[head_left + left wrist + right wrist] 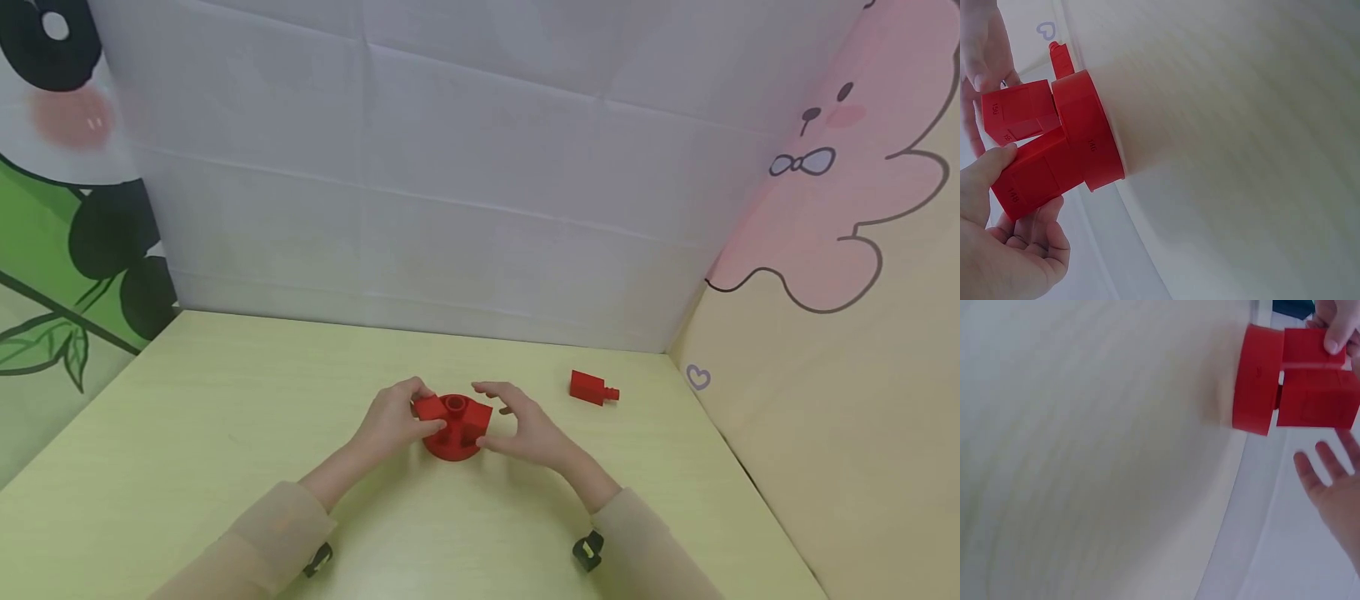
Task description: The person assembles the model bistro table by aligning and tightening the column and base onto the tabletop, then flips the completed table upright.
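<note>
A round red base (453, 455) with a hollow post (455, 405) in its middle sits on the table. Two red blocks stand on the base. The left block (1041, 175), marked 148, is pinched between the thumb and fingers of my left hand (392, 415). Around the right block (1022, 109), marked 150, my right hand (531, 429) is spread, its fingers apart from the block. The right thumb tip is close to that block; whether it touches cannot be told. How the blocks join the base is hidden.
Farther right on the pale yellow table (262, 392) lies a loose red block (587, 387) with a narrow stepped peg pointing right. A grey-white fabric wall (450, 183) rises behind the table. The right side panel (817, 400) stands along the table's right edge.
</note>
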A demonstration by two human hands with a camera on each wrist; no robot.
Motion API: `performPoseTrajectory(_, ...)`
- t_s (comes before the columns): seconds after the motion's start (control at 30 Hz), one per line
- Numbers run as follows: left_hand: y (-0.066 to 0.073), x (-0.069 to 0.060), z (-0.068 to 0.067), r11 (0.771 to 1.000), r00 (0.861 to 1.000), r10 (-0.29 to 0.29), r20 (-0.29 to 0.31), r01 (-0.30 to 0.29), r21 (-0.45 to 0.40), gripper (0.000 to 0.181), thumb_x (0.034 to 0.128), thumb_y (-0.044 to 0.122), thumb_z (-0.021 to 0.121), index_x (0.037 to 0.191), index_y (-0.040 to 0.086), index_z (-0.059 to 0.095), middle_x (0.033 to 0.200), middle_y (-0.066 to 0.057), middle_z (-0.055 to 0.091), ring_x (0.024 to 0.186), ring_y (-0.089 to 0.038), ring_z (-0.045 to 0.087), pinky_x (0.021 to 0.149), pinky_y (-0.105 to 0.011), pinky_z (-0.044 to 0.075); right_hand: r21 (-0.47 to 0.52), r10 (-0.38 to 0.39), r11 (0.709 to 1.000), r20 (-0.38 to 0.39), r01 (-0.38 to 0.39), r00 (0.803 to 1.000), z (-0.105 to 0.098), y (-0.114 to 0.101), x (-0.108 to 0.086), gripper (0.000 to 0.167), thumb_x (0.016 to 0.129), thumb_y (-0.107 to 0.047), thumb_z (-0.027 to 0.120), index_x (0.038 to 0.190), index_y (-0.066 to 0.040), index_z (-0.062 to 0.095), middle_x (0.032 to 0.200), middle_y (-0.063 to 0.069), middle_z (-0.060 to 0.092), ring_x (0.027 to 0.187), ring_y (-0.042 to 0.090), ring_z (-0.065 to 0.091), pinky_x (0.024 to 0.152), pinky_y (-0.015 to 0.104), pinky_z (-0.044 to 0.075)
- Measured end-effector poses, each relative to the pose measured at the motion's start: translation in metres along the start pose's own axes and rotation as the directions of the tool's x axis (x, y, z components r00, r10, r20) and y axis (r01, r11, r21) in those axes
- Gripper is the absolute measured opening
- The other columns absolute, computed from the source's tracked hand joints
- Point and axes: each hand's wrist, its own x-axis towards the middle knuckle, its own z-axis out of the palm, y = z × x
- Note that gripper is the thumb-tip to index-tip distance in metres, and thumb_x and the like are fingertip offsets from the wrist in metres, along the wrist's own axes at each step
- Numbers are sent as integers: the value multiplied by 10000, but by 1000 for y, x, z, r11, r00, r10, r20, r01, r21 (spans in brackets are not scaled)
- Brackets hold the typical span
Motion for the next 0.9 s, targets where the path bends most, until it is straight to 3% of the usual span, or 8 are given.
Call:
performPoseTrajectory(0.17, 0, 0, 0, 1000, 1000, -4, -2, 4, -13, 327, 712, 145, 819, 962, 82, 618, 825, 0, 626, 682, -137, 543, 587, -251, 475, 28, -93, 995, 88, 91, 992, -8, 7, 1, 621, 866, 23, 571, 1424, -172, 382, 1431, -39, 425, 1307, 249, 410, 955, 477, 454)
performPoseTrajectory(0.4, -1, 1, 1, 1000, 1000, -2, -2, 2, -18, 329, 705, 143, 824, 953, 82, 615, 820, -4, 623, 684, -143, 544, 585, -251, 477, 53, -133, 990, 127, 127, 983, -8, 11, 4, 567, 880, 86, 456, 1411, -111, 422, 1422, 29, 460, 1309, 190, 412, 964, 489, 445)
performPoseTrajectory(0.57, -1, 1, 1, 1000, 1000, -7, 2, 7, -21, 328, 710, 137, 820, 957, 81, 611, 828, -9, 622, 699, -145, 548, 586, -244, 484, 51, -92, 995, 144, 86, 985, -4, 12, 7, 539, 893, 98, 447, 1386, -117, 466, 1373, 21, 503, 1272, 188, 445, 975, 462, 444)
performPoseTrajectory(0.73, -2, 1, 2, 1000, 1000, 1, 1, -1, -24, 328, 707, 136, 821, 956, 83, 614, 820, -1, 624, 686, -138, 548, 584, -246, 481, 50, -60, 997, 129, 54, 990, -7, 2, 7, 428, 929, 23, 510, 1349, -60, 495, 1335, 74, 534, 1250, 262, 463, 969, 497, 437)
performPoseTrajectory(0.9, -2, 1, 1, 1000, 1000, 0, 5, 0, -27, 328, 711, 140, 817, 960, 85, 611, 819, 3, 623, 677, -137, 547, 585, -250, 480, 10, 3, 1000, 95, -4, 995, -6, 8, 10, 417, 913, -116, 607, 1321, -113, 522, 1306, -4, 552, 1232, 177, 483, 967, 415, 456)
